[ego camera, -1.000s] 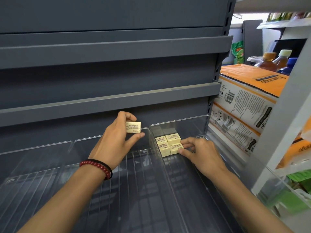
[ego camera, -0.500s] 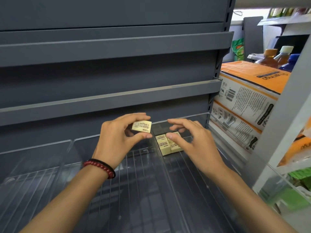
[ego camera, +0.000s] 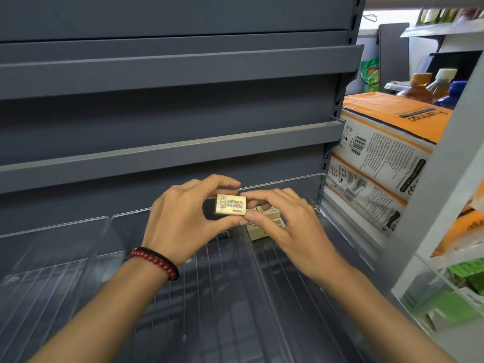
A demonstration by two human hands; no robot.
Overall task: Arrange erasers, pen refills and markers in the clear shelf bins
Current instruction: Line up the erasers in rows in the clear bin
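Observation:
A cream eraser in a printed wrapper is pinched between thumb and fingers of my left hand, above the divider between two clear bins. My right hand pinches the eraser's right end with thumb and forefinger. Behind and below the right hand, a small stack of matching erasers lies at the back of the right clear bin, partly hidden by the fingers. The middle clear bin holds nothing I can see.
Grey metal shelves rise behind the bins. Another clear bin sits at the left. Orange-and-white boxes stand to the right, with bottles behind them. A white shelf post and green packs are at the right.
My right hand left the stacked erasers, rose and moved left to take hold of the eraser in my left hand. The left hand turned the eraser's printed face toward me.

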